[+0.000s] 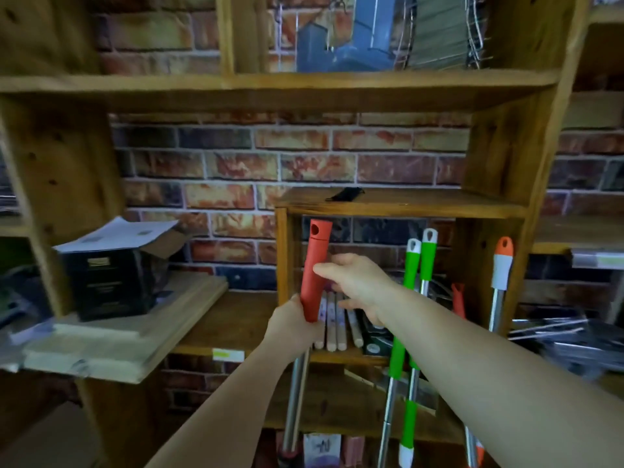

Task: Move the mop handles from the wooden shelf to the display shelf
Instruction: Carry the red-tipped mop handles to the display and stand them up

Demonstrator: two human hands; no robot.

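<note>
Left hand (297, 324) clamped round bottom of red grip of red-handled mop handle (314, 271), fingers curled on it, steel tube going down below the fist. Right hand (354, 285) just beside the grip at mid height, thumb touching or nearly touching the red part, other fingers spread apart and pointing left; not closed on anything yet. Cannot tell if thumb really presses.

Handle stands almost upright, top tilted a bit to right, in front of left post of wooden shelf (398, 204). Two green handles (413, 265) and one white/orange handle (501, 265) lean in same compartment, to the right, well apart from the red one. Short wooden sticks (332, 329) lie on the board behind the hands. Black box (114, 282) on board at left. Display shelf not in view.

Step in hand, probably: take red handle out w/ both hands. To do well: close right hand on grip above the left, so long tube is controlled at 2 points. Lift straight, then pull toward body; keep top clear of board above and post at left. Watch lower end, hidden under shelf edge, may catch. Avoid swinging into green handles; loosely leaned, could slide and fall.
</note>
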